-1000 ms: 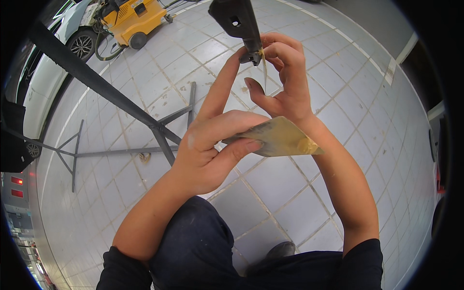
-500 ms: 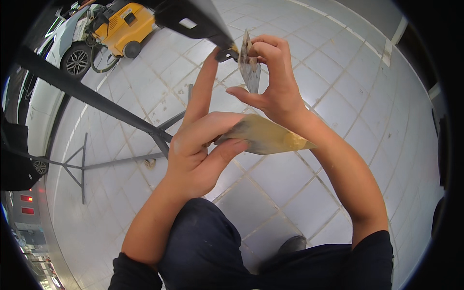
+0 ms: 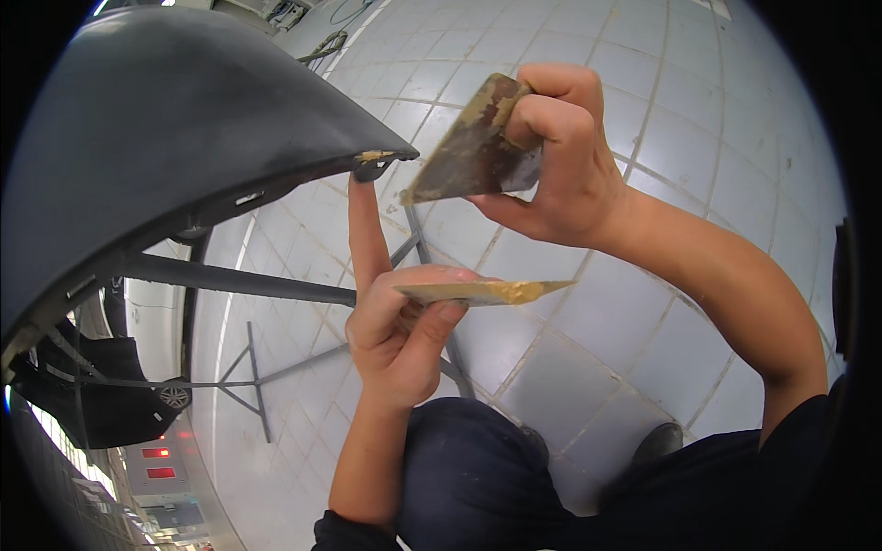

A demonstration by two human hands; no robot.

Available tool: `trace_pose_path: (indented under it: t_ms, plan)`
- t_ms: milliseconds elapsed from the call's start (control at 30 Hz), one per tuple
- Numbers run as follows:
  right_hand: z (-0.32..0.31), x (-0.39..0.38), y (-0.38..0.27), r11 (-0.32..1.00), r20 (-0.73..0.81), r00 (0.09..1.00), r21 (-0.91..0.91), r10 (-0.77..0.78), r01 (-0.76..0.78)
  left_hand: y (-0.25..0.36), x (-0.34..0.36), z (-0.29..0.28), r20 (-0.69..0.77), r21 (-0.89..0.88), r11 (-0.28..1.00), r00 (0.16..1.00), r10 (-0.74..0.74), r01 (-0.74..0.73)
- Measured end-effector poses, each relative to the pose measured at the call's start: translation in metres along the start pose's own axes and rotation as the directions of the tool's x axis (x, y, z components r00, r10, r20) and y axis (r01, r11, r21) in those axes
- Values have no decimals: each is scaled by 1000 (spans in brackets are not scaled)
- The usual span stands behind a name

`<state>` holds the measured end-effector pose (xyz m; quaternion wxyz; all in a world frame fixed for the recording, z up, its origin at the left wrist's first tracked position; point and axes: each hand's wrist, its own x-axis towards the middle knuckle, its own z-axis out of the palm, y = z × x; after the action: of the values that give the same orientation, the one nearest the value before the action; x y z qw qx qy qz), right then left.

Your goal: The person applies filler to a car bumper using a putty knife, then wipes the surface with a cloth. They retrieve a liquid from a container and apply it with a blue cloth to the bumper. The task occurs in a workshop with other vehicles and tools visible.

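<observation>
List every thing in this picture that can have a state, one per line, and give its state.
Dark panel: raised on a metal stand, yellowish filler smeared at its tip.
Spreader blade: pinched in the right hand, tilted, corner close to the panel tip, stained with filler.
Flat board: held level in the left hand, filler on its edge.
Left index finger: stretched up to the panel tip.

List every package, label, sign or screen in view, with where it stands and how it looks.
Lit panels: two small red glowing rectangles, one above the other, far lower left at the picture's rim; whether signs or screens cannot be told.
No packages or labels show on the dark curved panel, the putty-smeared spreader in the right hand, or the board in the left hand.
</observation>
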<state>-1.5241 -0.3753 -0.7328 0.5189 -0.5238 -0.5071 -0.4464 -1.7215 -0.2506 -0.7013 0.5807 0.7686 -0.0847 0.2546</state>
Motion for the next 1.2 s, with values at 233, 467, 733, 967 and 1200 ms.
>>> trace_pose_path:
  t_ms: [233, 467, 733, 967, 1200]
  plan:
    - [-4, 19, -6, 983, 41, 998, -177, -39, 45, 7, 13, 10, 8, -25, 997, 997, 74, -74]
    - [-6, 26, -5, 976, 13, 998, -207, -60, 61, 7, 13, 10, 24, -9, 995, 995, 97, -97]
    - [-8, 18, 4, 970, 65, 995, -226, -80, 92, 9, 14, 9, 25, -17, 995, 995, 96, -96]
    - [-8, 29, 1, 979, 25, 996, -181, -88, 91, 10, 15, 8, 39, 4, 996, 995, 90, -90]
    - [-1, 33, 22, 910, -44, 950, -303, -310, 283, 10, 14, 10, 30, -8, 996, 995, 94, -94]
